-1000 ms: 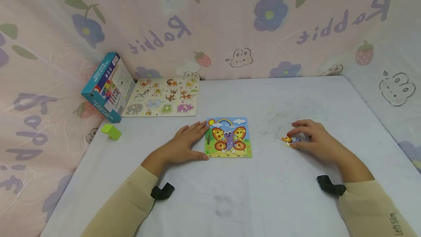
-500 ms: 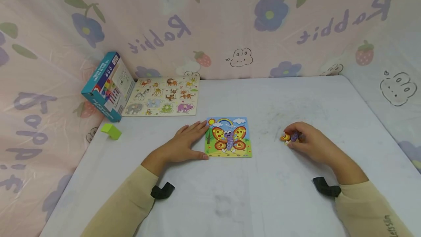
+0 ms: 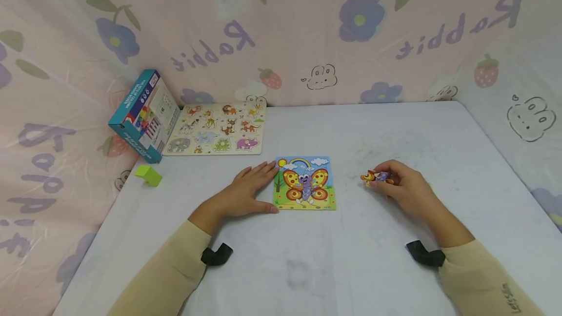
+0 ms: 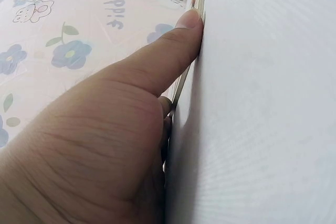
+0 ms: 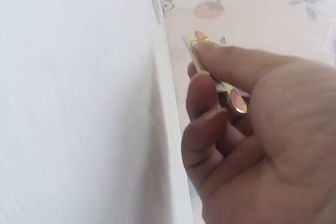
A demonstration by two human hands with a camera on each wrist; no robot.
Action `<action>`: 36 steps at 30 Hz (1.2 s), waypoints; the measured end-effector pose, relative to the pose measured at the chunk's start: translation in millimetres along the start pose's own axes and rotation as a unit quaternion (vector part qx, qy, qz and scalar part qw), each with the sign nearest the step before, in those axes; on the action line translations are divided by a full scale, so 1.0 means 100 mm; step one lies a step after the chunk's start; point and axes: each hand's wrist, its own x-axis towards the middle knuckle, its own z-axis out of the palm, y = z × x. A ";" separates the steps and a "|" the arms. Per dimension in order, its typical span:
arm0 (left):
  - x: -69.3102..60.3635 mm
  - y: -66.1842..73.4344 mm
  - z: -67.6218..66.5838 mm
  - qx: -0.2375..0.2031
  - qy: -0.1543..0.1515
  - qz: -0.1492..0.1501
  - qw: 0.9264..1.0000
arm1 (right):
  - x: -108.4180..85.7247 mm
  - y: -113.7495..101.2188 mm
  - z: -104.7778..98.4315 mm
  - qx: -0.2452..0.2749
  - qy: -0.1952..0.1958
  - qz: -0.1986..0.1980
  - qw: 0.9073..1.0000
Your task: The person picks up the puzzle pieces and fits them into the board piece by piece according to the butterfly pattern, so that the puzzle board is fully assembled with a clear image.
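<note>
A square butterfly puzzle board (image 3: 306,199) lies flat near the middle of the white table. My left hand (image 3: 243,191) rests along its left edge, fingers and thumb extended and touching it; the left wrist view shows the thumb (image 4: 176,48) against the thin side of the board. To the right of the board, my right hand (image 3: 408,187) pinches a small wooden puzzle piece (image 3: 382,176) with purple and orange swirl print. In the right wrist view the puzzle piece (image 5: 239,101) sits between thumb and curled fingers, above the table. Whether it is one piece or more I cannot tell.
Behind the left hand lies an animal peg puzzle board (image 3: 215,128). A blue box (image 3: 147,118) stands beside it, and a green block (image 3: 149,175) lies near the left table edge. A patterned curtain (image 3: 290,28) borders the table's back.
My right hand has closed its thumb and fingers on the puzzle piece and moved it left, toward the butterfly board. The left hand has stayed in place.
</note>
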 end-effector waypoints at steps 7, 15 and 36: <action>-0.01 0.01 -0.01 0.002 -0.003 -0.002 1.000 | 0.01 -0.07 0.19 0.078 -0.015 -0.005 0.997; 0.00 0.02 0.00 -0.001 -0.003 -0.005 1.000 | 0.02 -0.21 0.42 0.145 -0.042 -0.009 0.988; 0.01 0.01 0.00 -0.001 -0.001 0.001 1.000 | 0.05 -0.52 0.96 0.245 -0.069 -0.012 0.967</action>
